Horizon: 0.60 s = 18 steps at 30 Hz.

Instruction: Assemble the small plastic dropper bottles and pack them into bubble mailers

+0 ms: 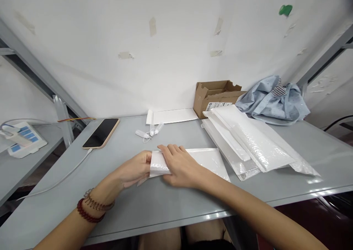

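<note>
A white bubble mailer lies flat on the grey table in front of me. My left hand grips the mailer's left end, fingers curled round its folded flap. My right hand lies flat on top of the mailer with its fingers stretched out, pressing the flap end down. A beaded bracelet and a coiled band sit on my left wrist.
A stack of white bubble mailers lies to the right. Behind it are an open cardboard box and a blue cloth. A phone on a cable lies at the left, small white plastic items and a white envelope near the wall.
</note>
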Each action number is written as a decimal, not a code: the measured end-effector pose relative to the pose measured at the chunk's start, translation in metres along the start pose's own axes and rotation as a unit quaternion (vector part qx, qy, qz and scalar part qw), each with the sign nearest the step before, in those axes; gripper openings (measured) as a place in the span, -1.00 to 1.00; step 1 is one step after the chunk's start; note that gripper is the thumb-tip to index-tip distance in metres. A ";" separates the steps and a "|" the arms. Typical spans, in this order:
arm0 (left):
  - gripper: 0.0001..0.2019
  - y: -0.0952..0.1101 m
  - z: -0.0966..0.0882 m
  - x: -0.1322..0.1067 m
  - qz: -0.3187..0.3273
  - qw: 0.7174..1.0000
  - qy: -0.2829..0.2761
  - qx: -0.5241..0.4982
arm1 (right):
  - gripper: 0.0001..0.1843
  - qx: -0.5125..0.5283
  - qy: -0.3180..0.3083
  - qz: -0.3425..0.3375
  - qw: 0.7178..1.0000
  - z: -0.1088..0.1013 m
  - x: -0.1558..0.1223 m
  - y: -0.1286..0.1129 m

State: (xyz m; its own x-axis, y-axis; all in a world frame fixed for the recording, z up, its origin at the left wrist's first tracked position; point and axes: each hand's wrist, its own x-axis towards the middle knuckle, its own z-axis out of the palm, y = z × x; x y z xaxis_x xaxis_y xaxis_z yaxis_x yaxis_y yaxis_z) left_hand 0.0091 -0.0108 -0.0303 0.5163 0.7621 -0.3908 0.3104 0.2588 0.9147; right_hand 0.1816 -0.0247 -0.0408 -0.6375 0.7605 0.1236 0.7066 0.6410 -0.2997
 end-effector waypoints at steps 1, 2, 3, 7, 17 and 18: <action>-0.90 0.003 -0.003 -0.002 0.001 1.000 -0.023 0.007 | -0.27 0.004 -0.001 -0.004 1.000 -0.001 0.000 0.000; -0.88 0.006 -0.008 -0.005 0.002 0.999 -0.036 0.021 | -0.27 0.007 -0.001 -0.005 1.000 -0.002 0.000 0.000; -0.87 0.009 -0.014 -0.008 0.008 0.999 -0.030 0.043 | -0.27 0.007 -0.002 -0.003 1.000 -0.003 0.000 0.001; -0.73 0.013 -0.040 -0.013 -0.003 0.960 0.224 0.166 | -0.19 -0.019 0.002 0.000 1.000 -0.008 -0.003 0.006; -0.74 0.010 -0.033 -0.008 -0.077 0.969 0.106 0.209 | -0.25 -0.101 -0.003 -0.049 0.994 0.023 -0.019 -0.013; -0.73 0.012 -0.031 -0.009 -0.079 0.971 0.101 0.202 | -0.25 -0.101 -0.001 -0.050 0.994 0.026 -0.019 -0.014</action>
State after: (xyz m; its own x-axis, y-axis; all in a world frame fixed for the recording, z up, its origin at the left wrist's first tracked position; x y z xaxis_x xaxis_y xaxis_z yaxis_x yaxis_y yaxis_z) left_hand -0.0167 0.0042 -0.0126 0.2813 0.8433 -0.4580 0.6826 0.1596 0.7131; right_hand 0.1757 -0.0507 -0.0638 -0.7083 0.6915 0.1416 0.6865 0.7216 -0.0897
